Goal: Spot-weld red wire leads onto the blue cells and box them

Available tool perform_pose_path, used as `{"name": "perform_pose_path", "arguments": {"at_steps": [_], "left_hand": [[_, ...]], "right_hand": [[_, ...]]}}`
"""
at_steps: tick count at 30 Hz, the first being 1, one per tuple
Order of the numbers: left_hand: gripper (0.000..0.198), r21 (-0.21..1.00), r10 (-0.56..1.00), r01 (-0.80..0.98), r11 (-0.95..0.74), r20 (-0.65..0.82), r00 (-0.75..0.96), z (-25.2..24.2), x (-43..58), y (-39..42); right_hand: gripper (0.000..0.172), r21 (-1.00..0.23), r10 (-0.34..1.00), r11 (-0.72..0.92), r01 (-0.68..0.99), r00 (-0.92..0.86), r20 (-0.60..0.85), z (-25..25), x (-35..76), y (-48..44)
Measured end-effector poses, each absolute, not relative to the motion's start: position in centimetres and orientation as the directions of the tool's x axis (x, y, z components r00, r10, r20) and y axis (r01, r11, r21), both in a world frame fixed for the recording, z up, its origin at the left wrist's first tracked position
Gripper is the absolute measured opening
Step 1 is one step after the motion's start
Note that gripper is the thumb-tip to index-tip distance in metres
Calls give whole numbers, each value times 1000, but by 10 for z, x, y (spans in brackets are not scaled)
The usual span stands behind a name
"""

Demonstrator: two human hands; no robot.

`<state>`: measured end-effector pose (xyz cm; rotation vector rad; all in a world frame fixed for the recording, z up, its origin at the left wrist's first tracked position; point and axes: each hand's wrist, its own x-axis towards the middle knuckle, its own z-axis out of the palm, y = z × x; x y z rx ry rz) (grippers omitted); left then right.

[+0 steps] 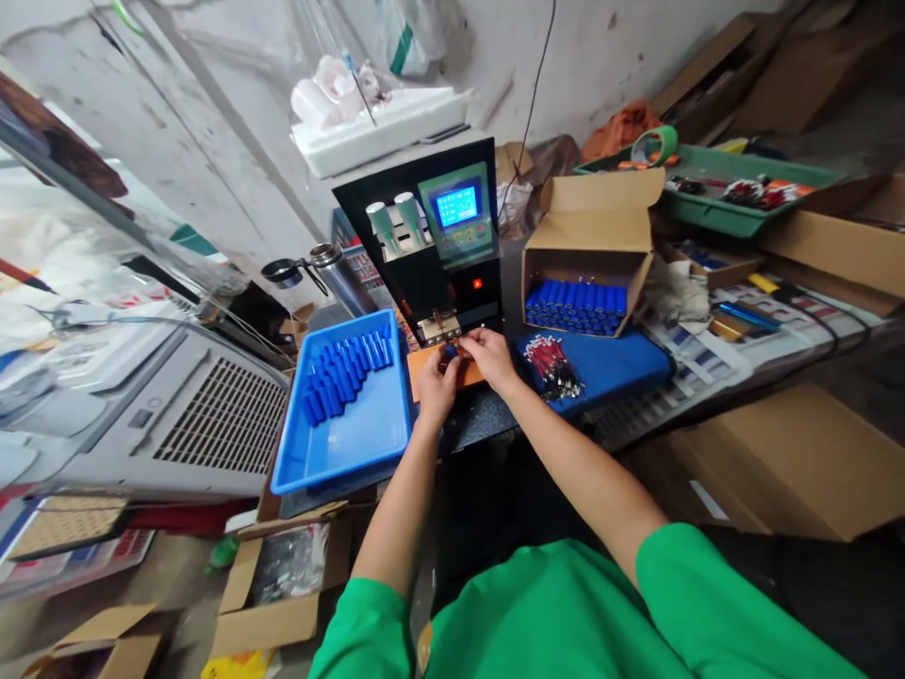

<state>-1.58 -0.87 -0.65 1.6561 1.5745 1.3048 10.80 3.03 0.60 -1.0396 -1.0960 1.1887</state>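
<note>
At the foot of a black spot welder with a lit blue screen, both my hands work close together over an orange board. My left hand is closed around a small blue cylindrical battery cell, mostly hidden by the fingers. Beside it, my right hand pinches with thumb and forefinger just below the welder's electrodes; what is between those fingertips is too small to name. Right of the hands lies a bundle of red, white and black wire leads on a blue surface.
A blue tray with rows of blue cells stands left of the welder. An open cardboard box of blue cells is at right. Behind the tray stands a steel flask. A green tray with wires and tape is farther right.
</note>
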Motion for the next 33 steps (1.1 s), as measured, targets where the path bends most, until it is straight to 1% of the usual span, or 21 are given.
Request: {"name": "perform_pose_path", "arguments": {"at_steps": [3,9,18,27,33], "left_hand": [[30,853,941,484,-195,301,-153,-9,-15,-7],[26,837,934,519,-173,306,-183,-10,-15,-7],[27,828,929,529,-186,323,-179,-6,-13,-8],[25,825,928,535,-182,325,-185,-9,-14,-8],[26,832,929,527,-171,314,-194,-10,-13,-8]], "right_hand": [[22,-986,996,94,-140,26,91,8,105,32],[22,-989,990,142,-48,22,141,14,105,30],[18,-991,990,127,39,58,129,15,104,29],[14,-989,990,130,75,52,134,16,104,29],[16,-988,988,147,52,43,149,15,104,28]]}}
